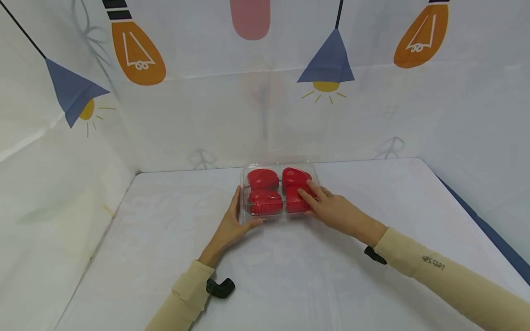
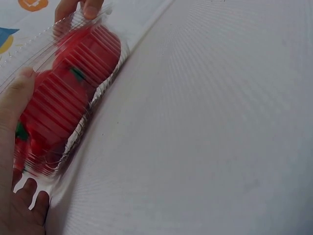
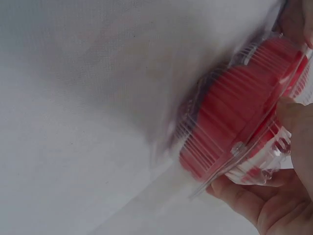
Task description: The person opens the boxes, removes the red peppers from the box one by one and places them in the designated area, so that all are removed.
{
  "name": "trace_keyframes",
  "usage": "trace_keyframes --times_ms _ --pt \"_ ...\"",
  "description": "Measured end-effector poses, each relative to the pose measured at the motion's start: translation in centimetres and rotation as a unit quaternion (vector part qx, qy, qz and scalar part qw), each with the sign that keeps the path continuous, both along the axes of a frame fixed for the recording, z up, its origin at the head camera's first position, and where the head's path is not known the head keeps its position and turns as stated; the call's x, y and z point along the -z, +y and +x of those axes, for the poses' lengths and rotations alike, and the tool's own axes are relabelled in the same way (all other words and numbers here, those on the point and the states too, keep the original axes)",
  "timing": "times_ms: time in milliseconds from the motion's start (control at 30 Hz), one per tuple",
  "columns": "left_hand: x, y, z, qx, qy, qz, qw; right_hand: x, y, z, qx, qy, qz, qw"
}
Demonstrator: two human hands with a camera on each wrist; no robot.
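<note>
Clear container: four red pieces sat packed; remaining closure was unclear; your left hand gripped its left side, your right hand its right.

We count: one clear container; four red pieces; two hands; two sleeves; two black devices; one bench; two printed lamps; two printed bulbs; one pink print.

The right hand partly hides the near-right red piece.
</note>
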State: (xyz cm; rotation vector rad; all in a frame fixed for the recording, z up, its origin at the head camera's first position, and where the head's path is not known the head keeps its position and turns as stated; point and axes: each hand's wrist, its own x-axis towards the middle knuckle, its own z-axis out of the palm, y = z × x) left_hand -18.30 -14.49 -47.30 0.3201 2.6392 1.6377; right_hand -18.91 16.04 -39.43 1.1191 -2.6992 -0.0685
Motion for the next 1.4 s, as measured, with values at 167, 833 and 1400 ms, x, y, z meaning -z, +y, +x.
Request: trace_keyframes --times_ms 167,833,1400 --pt "-0.2 0.0 0.1 0.004 0.000 0.002 1.0000 0.0 -0.2 0.4 -0.007 0.030 0.029 0.9991" --pt "0.1 -0.1 0.0 0.001 0.003 -0.005 1.0000 0.8 -0.9 0.6 -0.001 0.114 0.050 0.9923" --pt "-0.1 0.0 0.1 -0.001 0.003 -0.006 1.0000 0.3 -1.1 0.9 0.020 0.072 0.052 0.9959"
